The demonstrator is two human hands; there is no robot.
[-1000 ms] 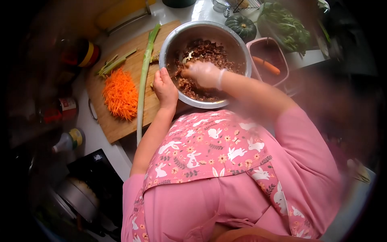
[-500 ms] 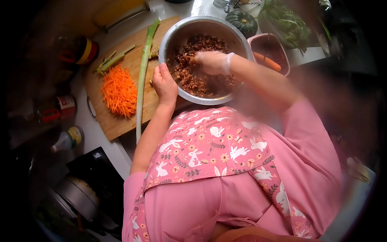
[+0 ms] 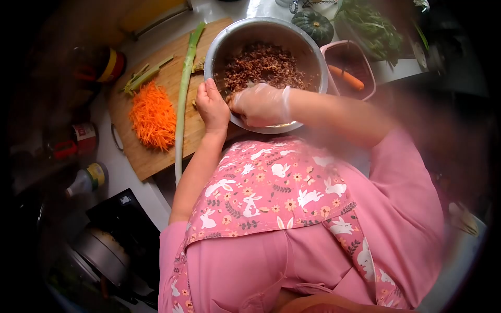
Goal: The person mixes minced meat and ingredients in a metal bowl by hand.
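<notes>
A metal mixing bowl [image 3: 309, 48] holds a dark brown, crumbly minced mixture [image 3: 269, 63]. My left hand [image 3: 212, 107] grips the bowl's left rim, thumb on top of the edge. Inside the bowl, against its near left wall, my right hand [image 3: 261, 106] wears a thin clear plastic glove. Its fingers are curled into the mixture, and the fingertips are partly hidden. Left of the bowl, a wooden cutting board [image 3: 201, 140] carries a heap of shredded carrot [image 3: 153, 116] and a long green onion stalk [image 3: 183, 99].
Right of the bowl stands a pink basin [image 3: 372, 83] with a whole carrot [image 3: 346, 77] in it. Behind are a dark green pumpkin [image 3: 314, 27] and leafy greens [image 3: 373, 34]. Several bottles line the left side, including one lying down [image 3: 91, 178]. A pot [image 3: 102, 253] sits lower left.
My right hand has moved from the middle of the bowl toward me and to the left, down to the near wall. The mixture is now heaped toward the far side. My left hand keeps its grip.
</notes>
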